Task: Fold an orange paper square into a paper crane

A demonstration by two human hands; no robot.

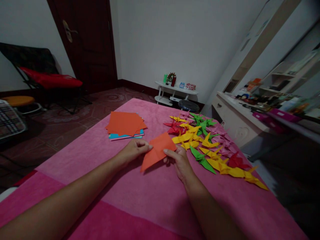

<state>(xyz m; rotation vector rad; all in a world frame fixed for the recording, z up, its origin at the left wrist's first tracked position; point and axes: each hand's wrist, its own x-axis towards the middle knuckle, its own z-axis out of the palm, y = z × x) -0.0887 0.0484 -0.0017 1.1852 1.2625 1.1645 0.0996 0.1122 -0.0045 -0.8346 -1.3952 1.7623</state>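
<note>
Between my two hands is a folded sheet of orange origami paper, with creases across it and one corner pointing down toward me. My left hand pinches its left edge between thumb and fingers. On the right edge, my right hand grips it, thumb on top and fingers curled underneath. Just beyond my left hand lies a stack of square paper, orange on top with blue and other colours showing below. Many folded paper cranes in yellow, green, red and pink spread over the table to the right of my right hand.
A pink cloth covers the table. A cluttered white dresser stands close on the right. Farther back are a low white shelf, a dark door and a folding chair with a red seat.
</note>
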